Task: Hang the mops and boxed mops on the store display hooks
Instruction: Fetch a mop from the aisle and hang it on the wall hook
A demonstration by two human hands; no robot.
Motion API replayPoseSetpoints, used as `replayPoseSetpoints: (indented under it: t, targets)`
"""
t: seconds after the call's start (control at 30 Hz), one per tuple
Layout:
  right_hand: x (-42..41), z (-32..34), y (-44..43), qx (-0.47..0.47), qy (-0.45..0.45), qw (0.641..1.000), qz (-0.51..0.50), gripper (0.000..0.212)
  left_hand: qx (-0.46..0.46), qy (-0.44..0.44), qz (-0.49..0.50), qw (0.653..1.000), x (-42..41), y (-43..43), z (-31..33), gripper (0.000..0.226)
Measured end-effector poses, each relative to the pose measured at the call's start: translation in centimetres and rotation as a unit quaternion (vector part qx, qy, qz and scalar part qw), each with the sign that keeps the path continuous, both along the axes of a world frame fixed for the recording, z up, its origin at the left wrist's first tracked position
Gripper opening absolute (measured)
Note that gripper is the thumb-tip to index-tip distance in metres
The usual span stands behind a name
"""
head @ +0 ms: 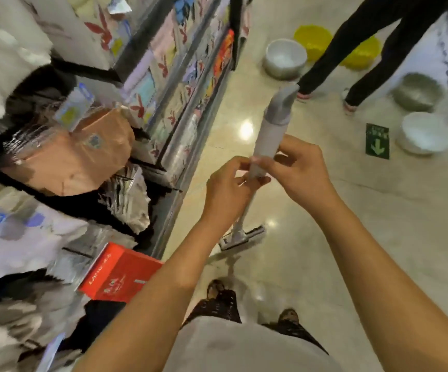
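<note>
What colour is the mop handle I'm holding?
The mop handle is pale white with a grey cap; head view shows it.

The wearer's clothing, seen from above.

The person wore a plain, pale grey-beige top (pixel 244 347) of smooth fabric that filled the bottom of the view. Below it showed dark legwear (pixel 217 307) with a fine speckled or lacy pattern. The left shoe (pixel 215 287) and right shoe (pixel 288 316) were dark and patterned too, their detail blurred. The left forearm (pixel 163 291) and right forearm (pixel 378 264) were bare along their visible length, down to the left hand (pixel 228 189) and right hand (pixel 298 170).
</note>
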State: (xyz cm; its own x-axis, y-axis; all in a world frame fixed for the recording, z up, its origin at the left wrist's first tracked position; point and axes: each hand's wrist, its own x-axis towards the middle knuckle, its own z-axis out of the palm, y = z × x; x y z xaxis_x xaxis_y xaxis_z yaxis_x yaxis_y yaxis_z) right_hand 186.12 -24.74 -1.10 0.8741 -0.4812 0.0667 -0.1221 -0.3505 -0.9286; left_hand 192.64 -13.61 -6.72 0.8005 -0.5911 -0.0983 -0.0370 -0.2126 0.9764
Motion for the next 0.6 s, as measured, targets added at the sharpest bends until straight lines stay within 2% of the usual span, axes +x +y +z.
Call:
replayPoseSetpoints:
  t: [0.1,0.23,0.4,0.6]
  targets:
    - [-5.4,1.1,-1.1,0.015,-0.026,0.994,-0.108,0.012,0.012,-0.043,-0.081,0.996,-3.4,-2.1,1.8,0.031]
    - [-15.2,1.4,-2.3,0.054,-0.038,0.969,-0.239,0.014,0.032,-0.058,-0.218,0.974,-10.4,-5.0,2.8,0.024]
    - [-29.0,1.7,-2.1,0.047,-0.056,0.918,-0.39,0.018,0.039,-0.048,-0.383,0.922,-21.4,-8.4,3.8,0.025]
    - [-45.7,2.5,-0.3,0.01,-0.075,0.855,-0.514,0.011,0.023,-0.047,-0.521,0.852,-37.6,-10.3,5.3,0.025]
